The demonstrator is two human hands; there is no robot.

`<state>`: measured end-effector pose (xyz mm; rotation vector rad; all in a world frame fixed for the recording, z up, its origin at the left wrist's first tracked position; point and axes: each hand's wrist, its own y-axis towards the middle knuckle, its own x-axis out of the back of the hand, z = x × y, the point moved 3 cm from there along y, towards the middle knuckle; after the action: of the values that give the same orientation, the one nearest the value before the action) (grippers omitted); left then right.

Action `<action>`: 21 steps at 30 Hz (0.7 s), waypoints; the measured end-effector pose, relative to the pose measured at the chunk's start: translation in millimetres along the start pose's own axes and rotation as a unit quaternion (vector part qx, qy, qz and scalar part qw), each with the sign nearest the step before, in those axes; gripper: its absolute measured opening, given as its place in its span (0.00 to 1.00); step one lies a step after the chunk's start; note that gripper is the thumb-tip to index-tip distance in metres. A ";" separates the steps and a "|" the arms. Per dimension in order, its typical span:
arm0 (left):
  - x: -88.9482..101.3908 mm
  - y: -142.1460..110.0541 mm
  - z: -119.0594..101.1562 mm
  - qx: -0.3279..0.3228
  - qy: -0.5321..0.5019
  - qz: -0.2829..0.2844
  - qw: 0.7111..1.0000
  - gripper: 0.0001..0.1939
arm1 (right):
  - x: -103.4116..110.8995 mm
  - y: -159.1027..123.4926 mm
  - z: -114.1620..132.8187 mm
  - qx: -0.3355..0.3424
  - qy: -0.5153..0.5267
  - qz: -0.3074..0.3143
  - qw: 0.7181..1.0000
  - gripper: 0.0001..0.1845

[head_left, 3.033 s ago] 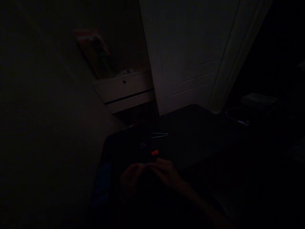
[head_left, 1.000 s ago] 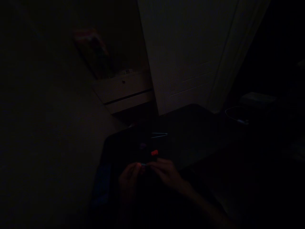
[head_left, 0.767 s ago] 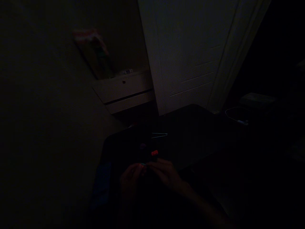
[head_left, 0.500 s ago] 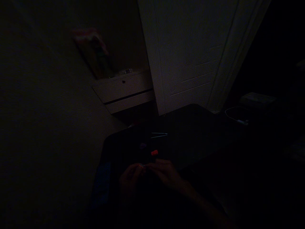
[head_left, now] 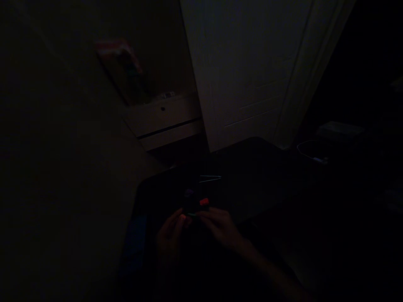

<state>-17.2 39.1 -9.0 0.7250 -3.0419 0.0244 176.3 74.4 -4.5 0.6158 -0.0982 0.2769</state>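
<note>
The room is very dark. My left hand (head_left: 170, 237) and my right hand (head_left: 220, 226) meet fingertip to fingertip over a dark table (head_left: 252, 176). Both pinch a tiny piece (head_left: 188, 215) with an orange and a greenish end; I cannot make out what it is. A small orange-red bit (head_left: 204, 202) lies on the table just beyond my fingers. A dim purplish bit (head_left: 189, 193) sits to its left. A thin metal tool like tweezers (head_left: 210, 179) lies further back.
A pale door (head_left: 252, 71) stands behind the table. A light drawer unit (head_left: 166, 119) is at its left, with a framed object (head_left: 122, 71) leaning above it. A white cable (head_left: 311, 153) lies at the right. A blue thing (head_left: 135, 243) shows at the table's left edge.
My hands stay together at the same spot; the fingers shift slightly around the small piece, which now shows an orange end. The bits on the table have not moved.
</note>
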 end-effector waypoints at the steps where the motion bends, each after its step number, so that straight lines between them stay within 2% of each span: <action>1: -0.1 -0.4 -0.6 0.000 0.000 -0.002 1.000 0.27 | -0.4 -0.3 0.4 0.002 0.001 0.000 1.000 0.15; 9: -5.7 -4.8 -12.3 -0.003 -0.028 0.017 0.999 0.23 | -2.7 -0.9 -2.1 0.001 -0.014 0.007 1.000 0.15; 16: -2.0 0.0 -2.6 -0.009 -0.026 0.028 0.999 0.20 | -3.6 -0.6 0.4 0.005 -0.012 0.021 1.000 0.16; 21: -0.8 0.5 1.9 -0.014 -0.019 0.013 1.000 0.20 | -3.4 -2.0 -1.0 0.020 -0.009 0.017 1.000 0.16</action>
<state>-16.7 39.9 -10.9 0.6922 -3.0804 -0.0330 173.6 72.7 -7.1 0.6571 -0.1202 0.3064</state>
